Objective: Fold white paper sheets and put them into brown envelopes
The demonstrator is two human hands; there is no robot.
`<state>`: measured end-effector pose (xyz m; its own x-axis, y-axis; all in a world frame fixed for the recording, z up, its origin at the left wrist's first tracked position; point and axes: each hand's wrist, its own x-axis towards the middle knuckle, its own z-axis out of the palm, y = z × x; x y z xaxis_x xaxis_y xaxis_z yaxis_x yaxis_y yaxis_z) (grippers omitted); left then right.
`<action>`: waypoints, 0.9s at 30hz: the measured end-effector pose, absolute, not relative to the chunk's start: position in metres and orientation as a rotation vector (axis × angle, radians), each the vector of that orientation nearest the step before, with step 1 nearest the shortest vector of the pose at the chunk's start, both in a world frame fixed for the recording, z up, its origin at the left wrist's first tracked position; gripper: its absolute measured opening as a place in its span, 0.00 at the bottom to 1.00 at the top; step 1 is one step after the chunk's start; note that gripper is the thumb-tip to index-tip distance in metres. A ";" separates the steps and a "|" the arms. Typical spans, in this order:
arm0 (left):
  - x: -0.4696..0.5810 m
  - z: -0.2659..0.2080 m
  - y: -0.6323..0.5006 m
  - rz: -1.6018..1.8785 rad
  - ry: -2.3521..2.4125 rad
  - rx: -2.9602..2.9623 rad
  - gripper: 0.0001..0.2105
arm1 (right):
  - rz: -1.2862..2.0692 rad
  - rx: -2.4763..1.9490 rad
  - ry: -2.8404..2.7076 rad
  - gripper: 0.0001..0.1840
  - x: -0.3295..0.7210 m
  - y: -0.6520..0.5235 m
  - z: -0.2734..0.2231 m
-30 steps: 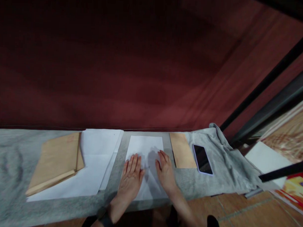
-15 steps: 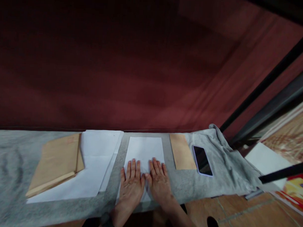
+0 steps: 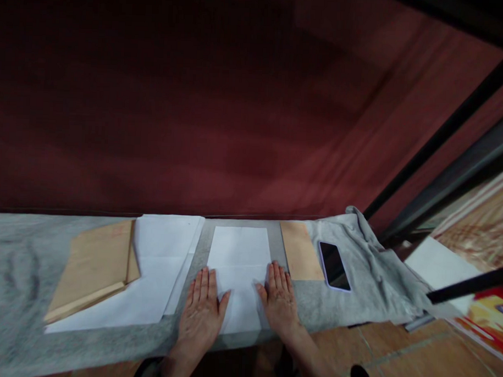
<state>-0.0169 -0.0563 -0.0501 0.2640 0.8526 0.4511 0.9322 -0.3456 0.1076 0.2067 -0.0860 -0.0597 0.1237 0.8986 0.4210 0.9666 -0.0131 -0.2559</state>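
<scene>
A white sheet of paper (image 3: 240,284) with a faint crease across it lies flat on the grey cloth (image 3: 309,311). My left hand (image 3: 201,313) rests palm down over its left edge, fingers stretched out and thumb apart. Over the right edge lies my right hand (image 3: 279,302), also flat, with its fingertips close to a brown envelope (image 3: 301,251). Neither hand holds anything. The lower side edges of the sheet are partly hidden under the hands.
On the left, several larger white sheets (image 3: 163,235) lie under a stack of brown envelopes (image 3: 98,254). A phone (image 3: 334,265) lies right of the single envelope. A dark red wall (image 3: 236,155) rises behind the cloth; black bars (image 3: 438,140) and tiled floor (image 3: 373,347) are at the right.
My hands have slid apart across the sheet, the left one leftward and the right one rightward, uncovering its middle. Paper, envelopes and phone stay in place.
</scene>
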 end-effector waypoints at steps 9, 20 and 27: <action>0.021 -0.061 -0.065 -0.694 -1.463 -2.490 0.31 | 0.070 -1.677 -1.950 0.30 0.158 -0.087 -0.035; 0.000 -0.056 -0.065 -0.586 -1.554 -2.464 0.31 | -0.057 -1.801 -1.965 0.32 0.177 -0.095 -0.043; -0.014 -0.052 -0.060 -0.549 -1.597 -2.423 0.31 | -0.108 -1.886 -1.866 0.34 0.191 -0.094 -0.049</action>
<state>-0.0139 -0.0596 -0.0518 0.3521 0.8445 0.4035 0.9140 -0.4030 0.0458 0.1911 -0.0941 -0.0487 0.0665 0.9213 0.3831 0.9593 0.0465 -0.2784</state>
